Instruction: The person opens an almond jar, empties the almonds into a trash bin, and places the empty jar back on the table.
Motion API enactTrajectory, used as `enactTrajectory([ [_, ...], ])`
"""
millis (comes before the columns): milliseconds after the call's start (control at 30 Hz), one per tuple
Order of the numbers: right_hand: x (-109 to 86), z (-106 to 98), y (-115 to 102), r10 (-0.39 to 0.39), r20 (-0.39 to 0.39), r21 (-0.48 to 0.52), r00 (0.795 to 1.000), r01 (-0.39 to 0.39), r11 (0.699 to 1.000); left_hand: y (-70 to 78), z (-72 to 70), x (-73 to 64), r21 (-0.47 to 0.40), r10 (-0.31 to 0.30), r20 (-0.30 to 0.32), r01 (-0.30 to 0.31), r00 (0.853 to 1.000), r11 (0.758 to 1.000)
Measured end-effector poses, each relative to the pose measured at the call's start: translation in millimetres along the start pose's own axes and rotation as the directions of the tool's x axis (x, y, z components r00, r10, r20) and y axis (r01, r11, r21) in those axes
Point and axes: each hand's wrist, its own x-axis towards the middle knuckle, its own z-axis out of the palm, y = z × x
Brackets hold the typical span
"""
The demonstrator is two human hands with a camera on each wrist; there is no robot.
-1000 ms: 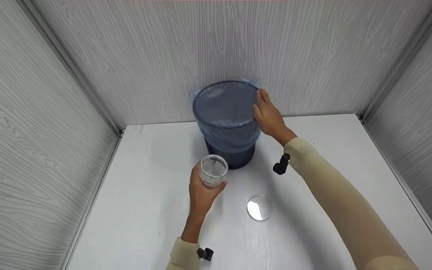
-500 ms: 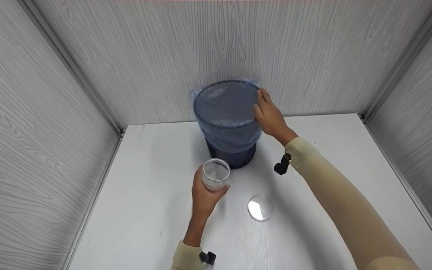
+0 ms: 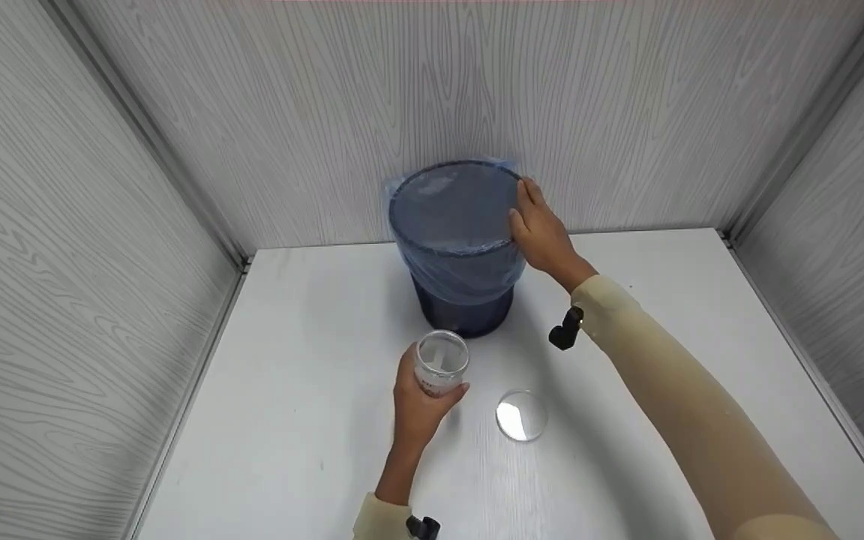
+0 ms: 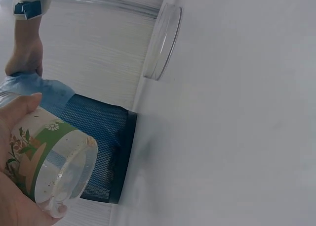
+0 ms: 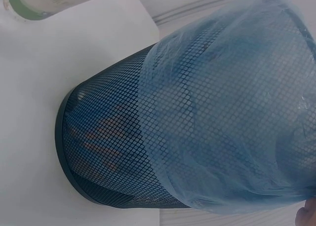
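My left hand (image 3: 418, 409) grips a clear jar (image 3: 442, 364) with its open mouth up, in front of the bin and above the table. In the left wrist view the jar (image 4: 49, 159) shows a green and white band with flowers and leaves. My right hand (image 3: 543, 232) holds the right rim of a dark mesh trash bin (image 3: 469, 313), lined with a thin blue plastic bag (image 3: 462, 274) folded over its edge. In the right wrist view the bag (image 5: 222, 112) covers the bin's upper half; only fingertips of that hand show.
A clear round lid (image 3: 521, 415) lies on the white table (image 3: 289, 420), right of the jar. Grey wood-grain panels (image 3: 312, 112) enclose the table at the back and both sides; the bin stands close to the back one.
My left hand has moved the jar toward me and slightly right, away from the bin. The right hand stays on the bin's rim.
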Motion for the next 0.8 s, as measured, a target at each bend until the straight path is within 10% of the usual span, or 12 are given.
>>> enactTrajectory([
  [800,0.0,1,-1,0.001,-0.018,-0.015,1.000,-0.002,1.000,-10.2,16.6,-24.8,-0.033,-0.090,0.096,0.094,0.991,0.995],
])
